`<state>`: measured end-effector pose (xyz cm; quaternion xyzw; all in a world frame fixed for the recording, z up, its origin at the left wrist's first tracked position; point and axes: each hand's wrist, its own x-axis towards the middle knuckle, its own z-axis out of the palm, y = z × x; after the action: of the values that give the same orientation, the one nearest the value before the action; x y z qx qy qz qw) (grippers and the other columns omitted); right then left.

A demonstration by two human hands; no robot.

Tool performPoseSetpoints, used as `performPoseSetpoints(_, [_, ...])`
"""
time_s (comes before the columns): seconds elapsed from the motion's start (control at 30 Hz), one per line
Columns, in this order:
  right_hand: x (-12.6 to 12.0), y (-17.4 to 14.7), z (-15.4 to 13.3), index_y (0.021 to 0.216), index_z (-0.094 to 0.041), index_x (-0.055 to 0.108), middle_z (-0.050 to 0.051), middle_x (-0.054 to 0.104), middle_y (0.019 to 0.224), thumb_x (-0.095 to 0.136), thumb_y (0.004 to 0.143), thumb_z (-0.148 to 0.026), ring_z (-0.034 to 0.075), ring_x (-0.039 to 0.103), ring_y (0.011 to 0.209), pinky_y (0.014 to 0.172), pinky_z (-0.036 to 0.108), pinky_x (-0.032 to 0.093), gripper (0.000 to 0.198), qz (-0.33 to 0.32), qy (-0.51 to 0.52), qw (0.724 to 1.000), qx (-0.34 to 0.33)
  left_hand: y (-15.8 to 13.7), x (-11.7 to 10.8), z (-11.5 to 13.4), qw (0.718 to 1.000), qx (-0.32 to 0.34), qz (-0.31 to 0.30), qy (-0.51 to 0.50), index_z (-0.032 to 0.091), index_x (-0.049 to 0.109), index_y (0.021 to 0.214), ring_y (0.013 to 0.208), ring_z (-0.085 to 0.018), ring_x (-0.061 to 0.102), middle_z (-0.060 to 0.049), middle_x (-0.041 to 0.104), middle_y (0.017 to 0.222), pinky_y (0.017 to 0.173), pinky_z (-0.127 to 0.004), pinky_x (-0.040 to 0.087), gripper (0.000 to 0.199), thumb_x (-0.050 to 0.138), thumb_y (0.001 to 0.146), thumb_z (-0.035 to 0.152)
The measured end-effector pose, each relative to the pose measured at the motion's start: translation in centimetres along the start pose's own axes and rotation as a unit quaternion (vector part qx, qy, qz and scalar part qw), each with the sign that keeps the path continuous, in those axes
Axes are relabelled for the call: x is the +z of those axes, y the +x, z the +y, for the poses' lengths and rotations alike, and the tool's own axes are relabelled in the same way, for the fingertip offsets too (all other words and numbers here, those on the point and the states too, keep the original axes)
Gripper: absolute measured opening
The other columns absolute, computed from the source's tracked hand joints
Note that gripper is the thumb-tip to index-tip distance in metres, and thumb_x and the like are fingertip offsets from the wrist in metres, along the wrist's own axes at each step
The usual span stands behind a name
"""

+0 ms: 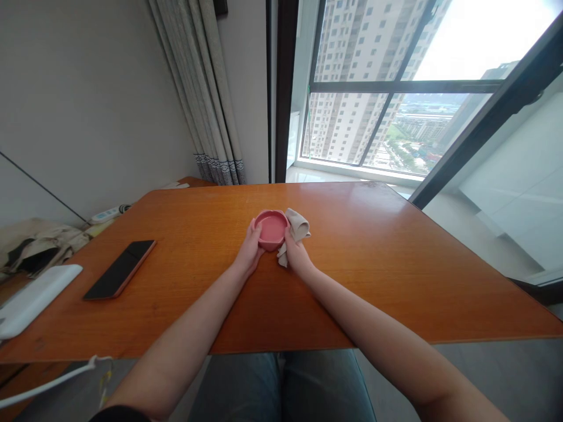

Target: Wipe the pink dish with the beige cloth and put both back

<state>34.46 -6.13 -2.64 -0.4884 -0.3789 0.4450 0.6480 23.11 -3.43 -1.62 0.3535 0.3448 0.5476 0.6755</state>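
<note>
A shallow pink dish (271, 228) with a wavy rim is held over the middle of the wooden table, its hollow side facing me. My left hand (250, 249) grips its left edge, thumb on the rim and fingers behind. On the other side my right hand (297, 251) is closed around a beige cloth (298, 224), with the thumb against the dish's right edge. Part of the cloth sticks up above that hand and another end hangs below it. The fingers under the dish are hidden.
A dark-screened phone (121, 269) lies on the left of the table (373, 264). Beyond it, at the left edge, are a white device (39, 299), crumpled fabric (39, 240) and a power strip (105, 215). A white cable (53, 387) runs at lower left.
</note>
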Motion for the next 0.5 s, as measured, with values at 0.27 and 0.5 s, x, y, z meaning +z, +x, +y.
performPoseSetpoints(0.27, [-1.9, 2.1, -1.2, 0.106, -0.022, 0.064, 0.003, 0.067, 0.112, 0.058, 0.078, -0.052, 0.020, 0.060, 0.109, 0.095, 0.031, 0.046, 0.042, -0.057, 0.006, 0.998, 0.032, 0.0, -0.6, 1.2, 0.995, -0.081, -0.035, 0.052, 0.025, 0.061, 0.114, 0.103, -0.025, 0.061, -0.008, 0.062, 0.119, 0.076, -0.034, 0.056, 0.045, 0.060, 0.077, 0.052])
performPoseSetpoints(0.5, [-0.4, 0.2, -0.2, 0.117, -0.020, 0.059, 0.005, 0.065, 0.116, 0.055, 0.079, -0.055, 0.022, 0.055, 0.117, 0.099, 0.031, 0.044, 0.052, 0.001, -0.009, 0.999, 0.041, -0.1, 0.2, 0.3, 1.000, -0.001, 0.024, -0.010, 0.023, 0.056, 0.117, 0.100, -0.021, 0.061, -0.007, 0.063, 0.114, 0.080, -0.034, 0.054, 0.041, 0.054, 0.083, 0.047])
